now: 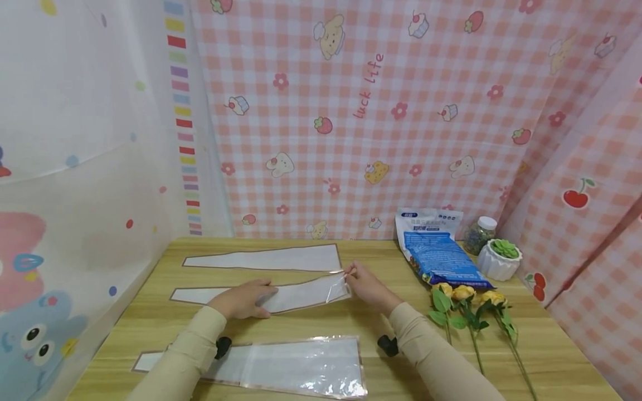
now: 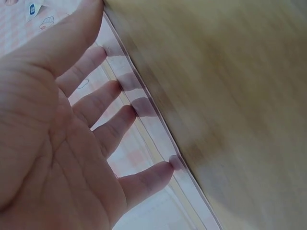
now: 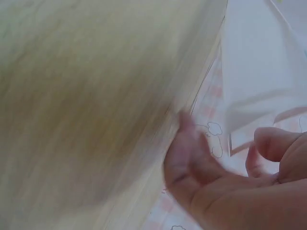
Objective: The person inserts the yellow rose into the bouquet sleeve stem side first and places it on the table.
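Three long clear wrapping sleeves lie side by side on the wooden table (image 1: pixel 381 328). My left hand (image 1: pixel 246 298) presses flat on the middle sleeve (image 1: pixel 301 294), fingers straight; the left wrist view shows the fingertips (image 2: pixel 163 170) spread along that sleeve's edge (image 2: pixel 158 191). My right hand (image 1: pixel 349 272) pinches the top film at the middle sleeve's wide right end and lifts it slightly. In the right wrist view the thumb (image 3: pixel 192 158) and a curled finger sit at the raised film (image 3: pixel 254 72). The far sleeve (image 1: pixel 271 258) and near sleeve (image 1: pixel 301 365) lie untouched.
At the back right stand a blue-and-white bag (image 1: pixel 436 250), a small jar (image 1: pixel 478 233) and a white pot with a succulent (image 1: pixel 499 259). Yellow artificial roses (image 1: pixel 466 303) lie right of my right forearm. Cloth backdrops close off the left, back and right.
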Motion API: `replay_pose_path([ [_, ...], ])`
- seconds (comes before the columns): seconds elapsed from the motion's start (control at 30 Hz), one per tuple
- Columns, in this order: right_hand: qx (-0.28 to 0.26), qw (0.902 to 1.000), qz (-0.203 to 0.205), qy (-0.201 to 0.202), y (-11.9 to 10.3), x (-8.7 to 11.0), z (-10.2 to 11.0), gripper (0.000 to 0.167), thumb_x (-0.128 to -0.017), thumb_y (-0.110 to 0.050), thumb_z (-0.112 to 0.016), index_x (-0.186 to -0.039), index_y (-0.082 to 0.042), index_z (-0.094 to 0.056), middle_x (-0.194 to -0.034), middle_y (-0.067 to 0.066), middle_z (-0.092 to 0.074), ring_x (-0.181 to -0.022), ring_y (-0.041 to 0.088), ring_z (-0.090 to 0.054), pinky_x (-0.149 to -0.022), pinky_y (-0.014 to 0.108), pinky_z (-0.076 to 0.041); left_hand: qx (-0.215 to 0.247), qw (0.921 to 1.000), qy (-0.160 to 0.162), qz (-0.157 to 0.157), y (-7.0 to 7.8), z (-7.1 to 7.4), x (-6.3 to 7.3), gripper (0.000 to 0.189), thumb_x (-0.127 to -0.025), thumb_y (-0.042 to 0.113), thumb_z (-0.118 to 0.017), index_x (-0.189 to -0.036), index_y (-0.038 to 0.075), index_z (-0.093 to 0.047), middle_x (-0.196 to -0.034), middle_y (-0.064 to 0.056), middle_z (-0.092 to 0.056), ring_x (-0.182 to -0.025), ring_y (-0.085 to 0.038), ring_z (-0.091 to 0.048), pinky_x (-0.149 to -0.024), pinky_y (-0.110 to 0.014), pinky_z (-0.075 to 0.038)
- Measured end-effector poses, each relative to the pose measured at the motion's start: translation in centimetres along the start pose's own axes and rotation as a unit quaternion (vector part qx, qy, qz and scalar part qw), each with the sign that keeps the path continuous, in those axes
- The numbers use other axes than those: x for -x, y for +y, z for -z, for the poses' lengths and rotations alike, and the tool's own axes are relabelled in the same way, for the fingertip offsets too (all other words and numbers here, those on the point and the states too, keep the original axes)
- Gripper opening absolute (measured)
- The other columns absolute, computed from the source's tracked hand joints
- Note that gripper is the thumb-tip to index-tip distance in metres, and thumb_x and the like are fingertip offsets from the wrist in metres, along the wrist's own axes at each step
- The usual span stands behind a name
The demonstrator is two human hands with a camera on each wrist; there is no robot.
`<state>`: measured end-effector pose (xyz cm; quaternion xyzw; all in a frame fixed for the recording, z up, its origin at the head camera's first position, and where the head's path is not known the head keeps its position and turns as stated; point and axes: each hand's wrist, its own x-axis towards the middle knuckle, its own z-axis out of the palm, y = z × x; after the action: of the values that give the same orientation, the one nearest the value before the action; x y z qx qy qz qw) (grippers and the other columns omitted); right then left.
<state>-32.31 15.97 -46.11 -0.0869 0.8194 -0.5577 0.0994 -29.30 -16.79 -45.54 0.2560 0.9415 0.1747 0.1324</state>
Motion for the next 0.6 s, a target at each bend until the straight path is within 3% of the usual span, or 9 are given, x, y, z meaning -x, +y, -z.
replay_pose_path([
  [0.2,0.005,0.9985,0.025,0.048,0.2,-0.2,-0.9,0.023,-0.1,0.005,-0.05,-0.11,-0.003,-0.031,-0.079,0.008,-0.058,-0.06,0.012,-0.049,-0.052,0.022,-0.041,0.004,1.0,0.001,0.003,0.1,0.1,0.1,0.063,-0.093,0.028,-0.075,-0.146,0.003,-0.053,-0.158,-0.024,-0.036,-0.146,-0.044,-0.031,-0.116,-0.057,-0.029],
  [0.43,0.021,0.9926,0.062,0.102,-0.4,0.0,-1.1,0.014,-0.092,0.015,-0.056,-0.09,0.001,-0.054,-0.075,0.005,-0.06,-0.062,0.01,-0.051,-0.051,0.021,-0.041,0.008,1.0,0.0,0.004,0.5,0.3,0.1,0.062,-0.094,0.028,-0.073,-0.147,0.003,-0.052,-0.158,-0.025,-0.034,-0.147,-0.045,-0.029,-0.116,-0.058,-0.028],
  [0.6,0.023,0.9949,0.046,0.087,-1.0,0.4,-0.8,0.017,-0.095,0.009,-0.059,-0.11,0.008,-0.067,-0.088,0.009,-0.067,-0.07,0.013,-0.055,-0.055,0.025,-0.05,0.006,1.0,-0.004,0.006,0.4,0.3,0.3,0.063,-0.093,0.028,-0.074,-0.147,0.003,-0.052,-0.158,-0.025,-0.034,-0.147,-0.045,-0.029,-0.116,-0.058,-0.028],
])
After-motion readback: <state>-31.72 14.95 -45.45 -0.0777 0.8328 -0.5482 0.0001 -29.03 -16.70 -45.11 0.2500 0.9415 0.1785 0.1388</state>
